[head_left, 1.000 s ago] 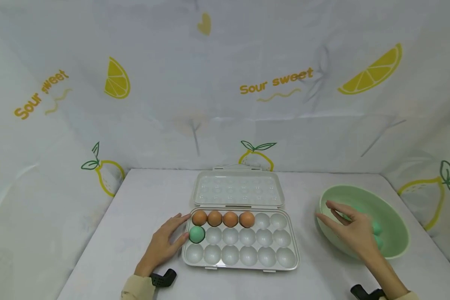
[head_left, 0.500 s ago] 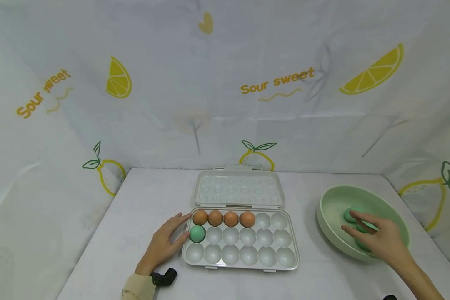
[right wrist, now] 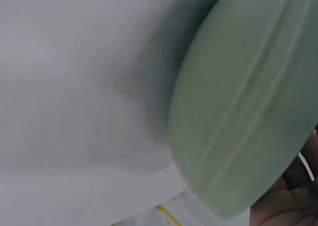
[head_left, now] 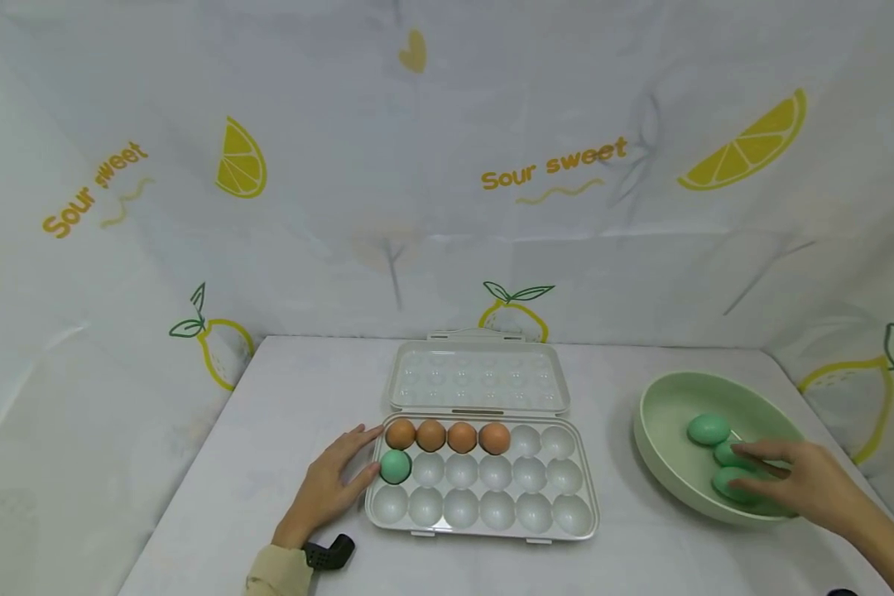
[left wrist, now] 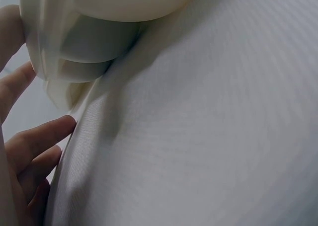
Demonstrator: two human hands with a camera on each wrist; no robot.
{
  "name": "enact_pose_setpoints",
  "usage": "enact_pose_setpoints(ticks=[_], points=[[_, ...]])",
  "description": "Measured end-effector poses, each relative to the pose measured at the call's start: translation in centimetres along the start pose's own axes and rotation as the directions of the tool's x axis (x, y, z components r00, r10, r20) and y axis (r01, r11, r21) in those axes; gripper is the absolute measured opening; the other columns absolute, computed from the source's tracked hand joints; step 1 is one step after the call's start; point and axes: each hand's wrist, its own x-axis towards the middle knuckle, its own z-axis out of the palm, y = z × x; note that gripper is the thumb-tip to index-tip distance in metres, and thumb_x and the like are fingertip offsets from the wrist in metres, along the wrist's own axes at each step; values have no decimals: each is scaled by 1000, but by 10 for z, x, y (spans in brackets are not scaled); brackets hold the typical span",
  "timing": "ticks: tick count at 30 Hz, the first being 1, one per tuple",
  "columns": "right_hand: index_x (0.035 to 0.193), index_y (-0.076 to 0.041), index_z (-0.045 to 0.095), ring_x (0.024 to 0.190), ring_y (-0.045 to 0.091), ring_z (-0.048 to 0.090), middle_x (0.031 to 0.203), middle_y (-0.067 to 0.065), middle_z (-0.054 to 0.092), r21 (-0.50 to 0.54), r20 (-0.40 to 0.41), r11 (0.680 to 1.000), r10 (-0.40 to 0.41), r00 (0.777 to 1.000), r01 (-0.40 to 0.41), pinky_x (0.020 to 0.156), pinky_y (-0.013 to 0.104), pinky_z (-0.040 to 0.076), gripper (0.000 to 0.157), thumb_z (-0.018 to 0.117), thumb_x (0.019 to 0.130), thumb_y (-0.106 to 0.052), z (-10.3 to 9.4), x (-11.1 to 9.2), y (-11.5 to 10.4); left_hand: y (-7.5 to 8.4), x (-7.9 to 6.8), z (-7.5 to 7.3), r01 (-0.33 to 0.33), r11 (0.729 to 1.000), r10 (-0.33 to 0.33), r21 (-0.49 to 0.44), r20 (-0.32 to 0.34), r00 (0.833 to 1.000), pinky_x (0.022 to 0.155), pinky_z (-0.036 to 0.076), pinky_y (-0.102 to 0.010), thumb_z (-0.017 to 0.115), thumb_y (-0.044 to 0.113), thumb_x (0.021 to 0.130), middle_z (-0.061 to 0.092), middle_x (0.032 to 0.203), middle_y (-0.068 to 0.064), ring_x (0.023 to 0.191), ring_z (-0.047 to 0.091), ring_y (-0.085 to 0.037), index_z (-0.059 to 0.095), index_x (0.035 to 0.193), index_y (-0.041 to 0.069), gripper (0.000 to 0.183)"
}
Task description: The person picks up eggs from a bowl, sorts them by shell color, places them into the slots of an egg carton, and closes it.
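Note:
In the head view, an egg tray [head_left: 461, 472] with its lid [head_left: 480, 378] folded back lies on the table. Several brown eggs [head_left: 462, 438] fill part of its back row, and a green egg [head_left: 396, 467] sits at the left of the middle row. My left hand [head_left: 330, 487] rests against the tray's left edge, fingers and thumb spread. On the right, my right hand [head_left: 808, 484] reaches over the light green bowl [head_left: 663, 459], thumb and fingers apart at the nearer green eggs [head_left: 732, 483]. Another green egg [head_left: 708, 430] lies farther back. The bowl's wall hides most of this hand in the right wrist view.
The white table [head_left: 305, 397] ends at a back wall sheet [head_left: 372, 207] printed with lemons and lettering. The bowl's high rim stands to the right of the tray, with a strip of tabletop between them.
My right hand has moved right and down, from the bowl's left rim to the green eggs inside. The left hand has stayed on the tray's edge.

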Motion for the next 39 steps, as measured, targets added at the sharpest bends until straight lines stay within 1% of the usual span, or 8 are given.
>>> enact_pose_setpoints(ticks=[3,4,12,21,27,34,37,39], points=[[101,-2,80,87,-31,36,100,21,77,-54,73,998,43,996,-39,65,0,43,47,96,64,-26,-2,1,3,0,0,0,2,1000,-2,-4,2,1000,117,45,-58,71,30,93,63,146,-4,139,56,-36,60,144,28,52],[101,-1,80,87,-30,36,101,23,77,-56,92,997,49,995,-44,65,3,45,47,96,65,-26,-3,1,4,0,0,0,1,1000,-1,-5,3,1000,117,45,-58,71,30,93,63,146,-5,139,56,-36,60,144,28,52],[101,-3,80,84,-22,49,101,19,77,-110,165,994,48,985,-30,68,15,54,48,97,62,-27,-1,7,7,1,0,0,-10,1000,10,-7,-2,1000,117,44,-57,71,28,93,64,145,-5,138,56,-36,60,143,26,52],[98,2,79,86,-25,47,98,22,77,-101,172,993,-40,984,58,67,11,54,51,98,56,-19,10,11,7,1,1,-1,-8,1000,8,-7,-3,1000,118,44,-55,72,29,93,64,144,-3,138,57,-35,60,143,27,52],[94,2,79,86,-24,49,90,18,78,-106,96,989,-96,991,106,66,2,47,51,99,52,-20,18,9,6,1,1,0,-6,1000,6,5,4,1000,117,45,-56,72,29,93,64,145,-3,138,57,-35,60,143,27,52],[98,4,78,87,-26,49,92,17,79,-25,80,993,-109,991,111,69,-6,41,52,99,55,-17,20,7,8,3,2,-2,-9,1000,9,0,1,1000,117,45,-57,72,29,92,64,145,-5,138,57,-36,61,143,25,52],[98,4,78,87,-27,49,91,5,81,13,48,992,-126,991,125,68,-8,41,52,99,54,-15,22,6,8,3,2,-2,-11,1000,11,3,3,1000,117,45,-57,72,28,92,64,145,-5,138,57,-36,61,143,24,52],[97,4,78,88,-27,48,94,-14,78,64,28,988,-140,990,138,68,-6,45,50,98,54,-11,23,5,8,3,2,-2,-12,1000,12,1,3,1000,117,45,-57,72,28,92,64,145,-6,138,56,-36,61,143,24,52]])
